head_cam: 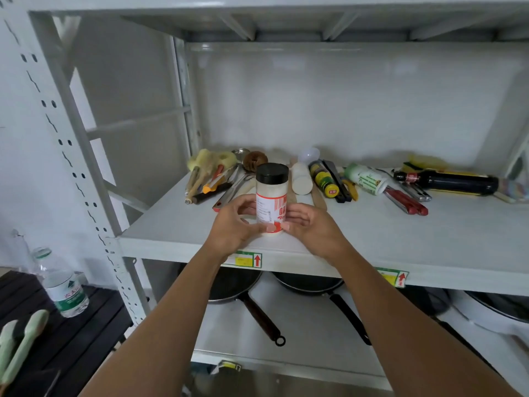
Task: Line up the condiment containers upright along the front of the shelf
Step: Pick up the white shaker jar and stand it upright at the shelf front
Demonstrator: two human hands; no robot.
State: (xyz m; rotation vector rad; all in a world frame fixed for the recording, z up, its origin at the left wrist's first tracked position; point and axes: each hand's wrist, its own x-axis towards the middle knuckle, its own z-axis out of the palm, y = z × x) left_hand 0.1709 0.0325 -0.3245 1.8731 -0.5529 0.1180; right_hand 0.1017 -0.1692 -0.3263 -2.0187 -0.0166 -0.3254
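– Hands, what do they hold?
– Left hand (234,222) and right hand (310,224) both curl their fingers around the black-lidded seasoning jar (271,196), upright near the front edge of the shelf (400,239).
– Other containers?
– White bottle (300,179) and dark sauce bottle (449,181) lie on their sides, far right.
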